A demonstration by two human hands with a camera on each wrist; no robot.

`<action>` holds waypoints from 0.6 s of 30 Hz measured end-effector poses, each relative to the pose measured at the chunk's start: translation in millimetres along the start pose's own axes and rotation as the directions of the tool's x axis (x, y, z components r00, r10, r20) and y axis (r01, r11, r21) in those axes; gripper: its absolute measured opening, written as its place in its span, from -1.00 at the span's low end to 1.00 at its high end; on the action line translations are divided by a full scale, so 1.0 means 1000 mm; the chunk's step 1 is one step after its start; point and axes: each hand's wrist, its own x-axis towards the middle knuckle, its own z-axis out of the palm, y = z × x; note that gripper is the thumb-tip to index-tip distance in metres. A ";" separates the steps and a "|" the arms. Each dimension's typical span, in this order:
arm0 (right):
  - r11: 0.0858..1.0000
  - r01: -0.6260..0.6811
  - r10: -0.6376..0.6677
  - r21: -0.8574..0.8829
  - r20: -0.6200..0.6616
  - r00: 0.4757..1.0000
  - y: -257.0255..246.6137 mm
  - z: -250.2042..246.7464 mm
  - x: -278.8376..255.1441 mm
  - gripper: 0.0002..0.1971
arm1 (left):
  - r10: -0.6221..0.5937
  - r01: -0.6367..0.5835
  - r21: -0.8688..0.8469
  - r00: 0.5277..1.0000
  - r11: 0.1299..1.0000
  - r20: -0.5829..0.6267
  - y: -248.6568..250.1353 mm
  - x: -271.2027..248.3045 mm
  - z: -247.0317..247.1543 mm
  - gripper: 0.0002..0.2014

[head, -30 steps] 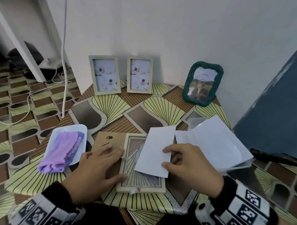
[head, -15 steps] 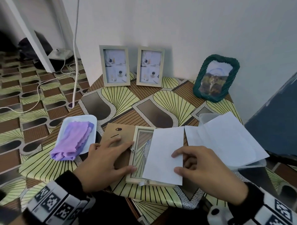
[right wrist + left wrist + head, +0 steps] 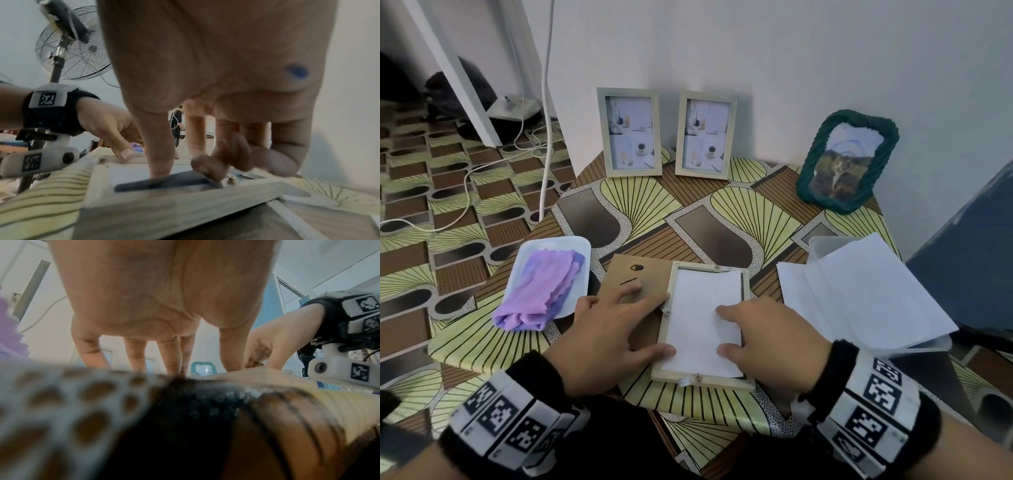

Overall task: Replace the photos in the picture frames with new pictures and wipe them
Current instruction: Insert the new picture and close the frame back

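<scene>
A pale wooden picture frame (image 3: 745,291) lies face down near the table's front edge. A white photo sheet (image 3: 698,308) lies back side up inside its opening. My right hand (image 3: 726,330) presses the sheet down with index finger and thumb; the right wrist view shows the thumb (image 3: 158,146) on the sheet inside the frame (image 3: 164,203). My left hand (image 3: 650,320) lies spread on the brown cardboard backing board (image 3: 630,274) beside the frame, thumb on the frame's left rail. A purple cloth (image 3: 541,291) rests on a white tray (image 3: 571,246) at the left.
Two wooden frames (image 3: 632,132) (image 3: 705,135) and a green woven frame (image 3: 847,161) stand against the back wall. Loose white sheets (image 3: 859,301) lie on a clear plastic container (image 3: 822,243) at the right. A blue surface (image 3: 962,274) borders the table's right side.
My right hand carried the white sheet leftward and laid it flat inside the frame, and now presses it rather than pinching it. My left hand stayed on the backing board.
</scene>
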 end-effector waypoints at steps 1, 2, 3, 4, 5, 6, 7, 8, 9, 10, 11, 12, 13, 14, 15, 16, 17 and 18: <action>0.999 -0.009 0.009 -0.043 0.005 1.000 -0.001 0.000 0.001 -0.68 | 0.001 -0.001 0.002 1.000 1.000 0.001 0.000 0.000 0.000 -0.22; 0.997 -0.012 0.012 -0.082 0.001 1.000 -0.002 0.000 0.003 -0.65 | 0.002 -0.002 0.002 1.000 1.000 0.001 0.001 0.000 0.000 -0.22; 0.993 -0.007 0.007 -0.117 -0.008 1.000 -0.002 -0.001 0.004 -0.62 | 0.005 -0.005 0.000 1.000 1.000 0.000 0.001 -0.001 -0.001 -0.22; 0.989 0.005 -0.008 -0.148 -0.018 1.000 -0.002 -0.002 0.005 -0.59 | 0.008 -0.008 -0.006 1.000 1.000 -0.004 0.002 -0.001 0.000 -0.23; 0.984 0.020 -0.025 -0.175 -0.024 0.999 -0.002 -0.003 0.006 -0.57 | 0.013 -0.013 -0.016 1.000 1.000 -0.010 0.002 -0.001 0.000 -0.24; 0.980 0.033 -0.038 -0.196 -0.020 0.999 0.000 -0.004 0.006 -0.54 | 0.018 -0.018 -0.029 1.000 0.999 -0.017 0.002 -0.001 0.001 -0.25; 0.977 0.043 -0.046 -0.209 -0.008 0.999 0.001 -0.004 0.007 -0.51 | 0.023 -0.024 -0.044 0.999 0.999 -0.022 0.002 0.000 0.001 -0.25; 0.975 0.053 -0.053 -0.215 0.006 0.999 0.003 -0.003 0.007 -0.48 | 0.029 -0.030 -0.063 0.999 0.998 -0.028 0.001 0.000 0.000 -0.25; 0.974 0.061 -0.058 -0.218 0.019 0.998 0.005 -0.001 0.007 -0.46 | 0.033 -0.036 -0.088 0.999 0.995 -0.037 0.000 0.000 -0.001 -0.25; 0.972 0.068 -0.063 -0.224 0.030 0.998 0.006 0.001 0.008 -0.43 | 0.037 -0.043 -0.124 0.998 0.991 -0.052 -0.002 0.001 -0.003 -0.27; 0.967 0.079 -0.072 -0.241 0.038 0.997 0.007 0.004 0.008 -0.41 | 0.040 -0.052 -0.165 0.996 0.985 -0.074 -0.004 0.001 -0.006 -0.29; 0.959 0.094 -0.085 -0.266 0.046 0.995 0.008 0.008 0.008 -0.38 | 0.044 -0.062 -0.196 0.994 0.979 -0.096 -0.006 0.001 -0.009 -0.31; 0.951 0.110 -0.100 -0.289 0.050 0.994 0.008 0.011 0.007 -0.35 | 0.057 -0.078 -0.196 0.992 0.977 -0.109 -0.009 0.001 -0.012 -0.31; 0.945 0.120 -0.109 -0.305 0.052 0.993 0.009 0.014 0.006 -0.33 | 0.085 -0.100 -0.160 0.991 0.982 -0.099 -0.013 0.002 -0.014 -0.29; 0.941 0.124 -0.113 -0.314 0.051 0.992 0.010 0.017 0.005 -0.33 | 0.117 -0.123 -0.109 0.991 0.986 -0.064 -0.016 0.002 -0.016 -0.25; 0.941 0.125 -0.115 -0.315 0.052 0.992 0.011 0.019 0.004 -0.33 | 0.133 -0.133 -0.067 0.991 0.989 -0.010 -0.019 0.002 -0.016 -0.21; 0.942 0.128 -0.115 -0.309 0.059 0.992 0.013 0.019 0.003 -0.33 | 0.131 -0.129 -0.034 0.990 0.991 0.052 -0.022 0.002 -0.016 -0.17; 0.946 0.132 -0.116 -0.295 0.072 0.991 0.014 0.019 0.004 -0.33 | 0.126 -0.126 -0.006 0.986 0.992 0.108 -0.025 0.001 -0.016 -0.14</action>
